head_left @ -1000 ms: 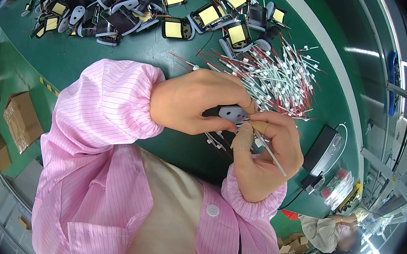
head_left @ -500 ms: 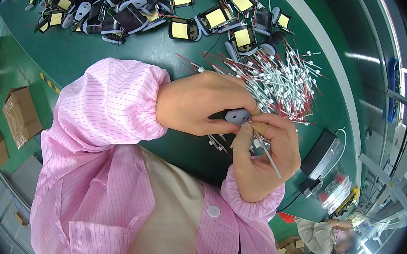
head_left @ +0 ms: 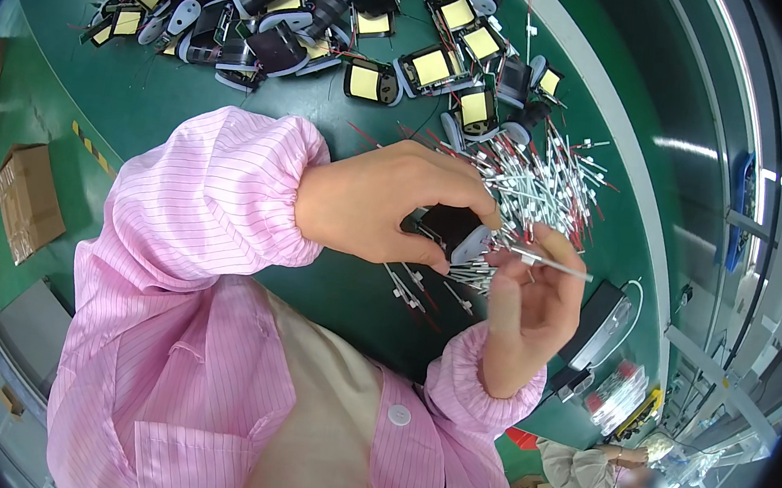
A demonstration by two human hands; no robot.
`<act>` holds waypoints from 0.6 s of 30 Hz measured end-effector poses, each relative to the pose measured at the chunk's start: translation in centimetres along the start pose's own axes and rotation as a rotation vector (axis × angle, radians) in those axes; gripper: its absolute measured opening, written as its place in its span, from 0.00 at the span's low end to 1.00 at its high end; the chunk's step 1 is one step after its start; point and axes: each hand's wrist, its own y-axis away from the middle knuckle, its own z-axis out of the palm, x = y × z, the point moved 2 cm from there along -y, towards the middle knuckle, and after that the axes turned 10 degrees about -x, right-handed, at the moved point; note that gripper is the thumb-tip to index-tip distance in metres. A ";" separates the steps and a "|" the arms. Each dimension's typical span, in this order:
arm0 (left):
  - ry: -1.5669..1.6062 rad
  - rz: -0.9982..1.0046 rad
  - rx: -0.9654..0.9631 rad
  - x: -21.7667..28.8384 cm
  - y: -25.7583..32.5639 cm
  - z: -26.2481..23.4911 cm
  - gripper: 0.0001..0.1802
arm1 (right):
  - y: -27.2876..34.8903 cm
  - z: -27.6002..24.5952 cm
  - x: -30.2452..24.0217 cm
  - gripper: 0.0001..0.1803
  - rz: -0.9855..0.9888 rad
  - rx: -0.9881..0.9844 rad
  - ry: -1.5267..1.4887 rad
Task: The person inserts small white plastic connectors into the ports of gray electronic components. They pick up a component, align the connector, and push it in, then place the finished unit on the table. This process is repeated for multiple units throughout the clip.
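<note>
My left hand (head_left: 394, 199) curves its thumb and fingers around a small black housing with a grey end piece (head_left: 472, 246), held above the table at the centre. Just to its right, my right hand (head_left: 537, 309) is raised with the palm partly turned up. Between its thumb and fingers lies a thin white-sleeved wire lead (head_left: 560, 266), its free end sticking out to the right. The right fingers are slightly blurred, and the left hand covers part of the housing. Behind both hands lies a heap of similar leads (head_left: 544, 189) with white connectors and red wires.
Many black housings with grey rims and yellow pads (head_left: 366, 81) cover the far side of the green table (head_left: 153, 109). A black box with a white cable (head_left: 595, 323) and a clear plastic bag (head_left: 616, 396) lie at right. Another person (head_left: 581, 478) sits beyond; cardboard boxes (head_left: 29, 196) stand at left.
My right hand has drawn back from the housing, and the lead has swung from pointing down to nearly level. The left hand's grip has loosened somewhat and the housing has turned.
</note>
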 end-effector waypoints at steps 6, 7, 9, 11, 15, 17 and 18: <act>0.028 0.030 -0.008 0.0 0.0 0.0 0.27 | 0.2 -0.2 -0.2 0.11 -0.025 -0.035 -0.016; 0.068 -0.010 -0.035 0.1 0.0 0.0 0.27 | -0.1 -0.1 -0.2 0.10 -0.038 -0.091 0.015; 0.149 -0.091 -0.093 0.1 0.0 0.2 0.27 | -0.1 -0.1 -0.1 0.11 -0.024 -0.104 0.058; 0.191 -0.119 -0.093 0.5 0.1 -0.1 0.26 | -0.2 0.0 0.0 0.11 0.006 -0.069 0.137; 0.371 -0.187 -0.071 0.2 0.2 -0.5 0.24 | -1.1 0.3 -0.7 0.09 0.017 -0.069 0.426; 0.329 -0.188 -0.025 -0.1 0.3 -0.5 0.22 | -1.3 0.3 -1.0 0.07 -0.019 -0.124 0.493; 0.310 -0.186 -0.003 -0.1 0.2 -0.5 0.22 | -1.1 0.3 -0.8 0.07 -0.040 -0.135 0.474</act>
